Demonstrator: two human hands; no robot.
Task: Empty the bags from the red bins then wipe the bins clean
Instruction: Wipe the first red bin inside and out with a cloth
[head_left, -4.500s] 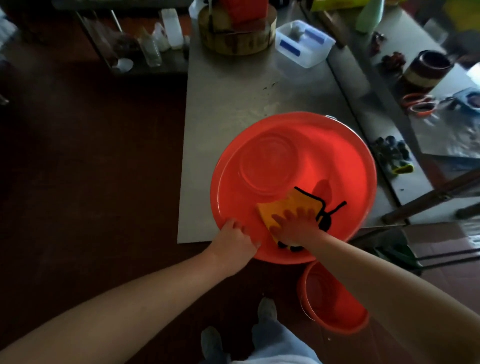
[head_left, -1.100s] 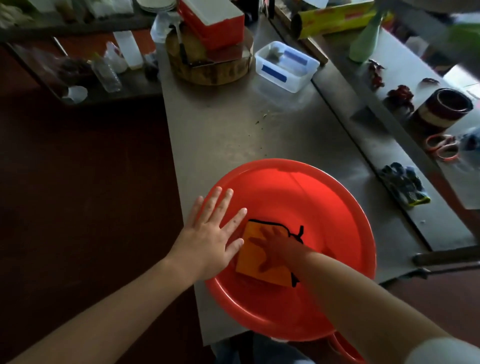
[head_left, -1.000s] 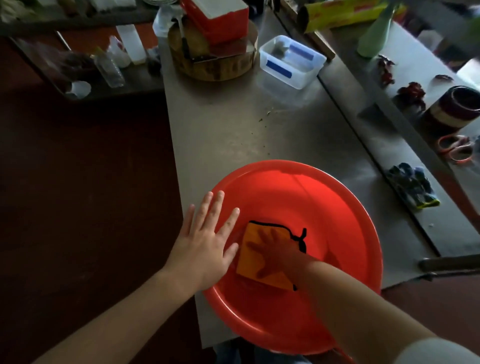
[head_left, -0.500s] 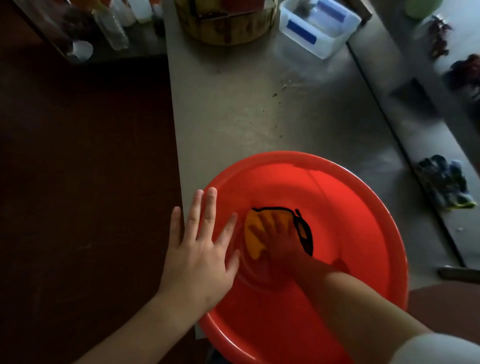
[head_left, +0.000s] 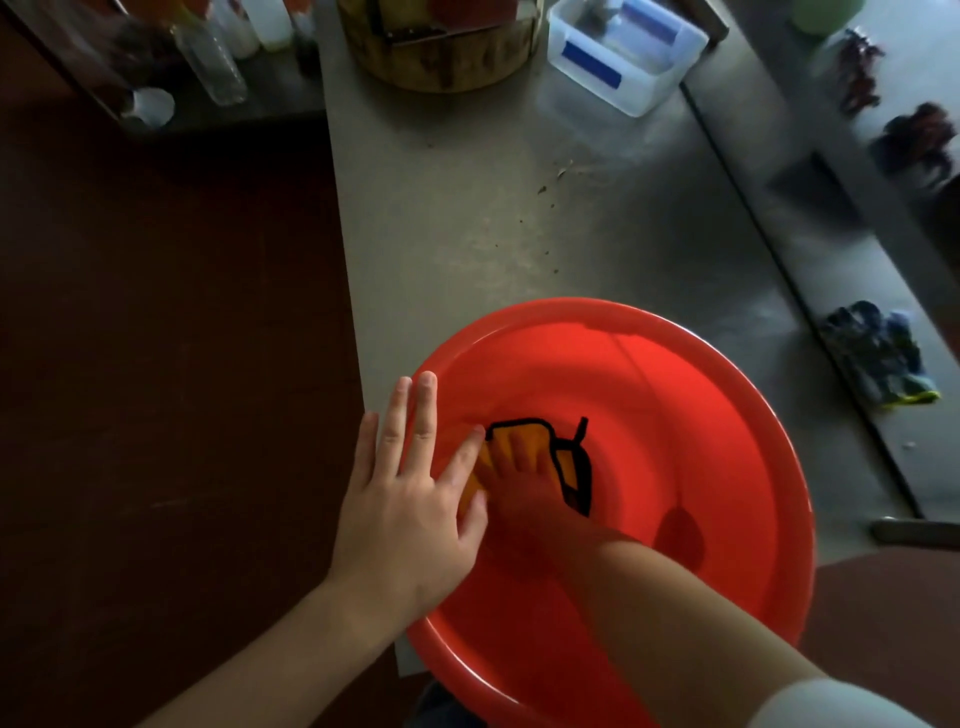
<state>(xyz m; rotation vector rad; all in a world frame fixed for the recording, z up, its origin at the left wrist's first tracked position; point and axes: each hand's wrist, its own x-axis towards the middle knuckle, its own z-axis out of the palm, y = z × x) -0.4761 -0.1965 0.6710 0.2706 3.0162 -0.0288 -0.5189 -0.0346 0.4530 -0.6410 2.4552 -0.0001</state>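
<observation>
At the near edge of the steel table (head_left: 519, 234) sat one red bin (head_left: 675, 415). My left hand (head_left: 410, 504) lay flat on its rim, fingers straight; my right hand (head_left: 519, 488), fingers spread, pressed one orange cloth (head_left: 567, 467) down inside.

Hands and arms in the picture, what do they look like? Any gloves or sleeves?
No gloves: the left hand and right hand are bare, with no rings or watch showing. The left forearm is uncovered. A pale, whitish sleeve shows high on the right arm.
</observation>
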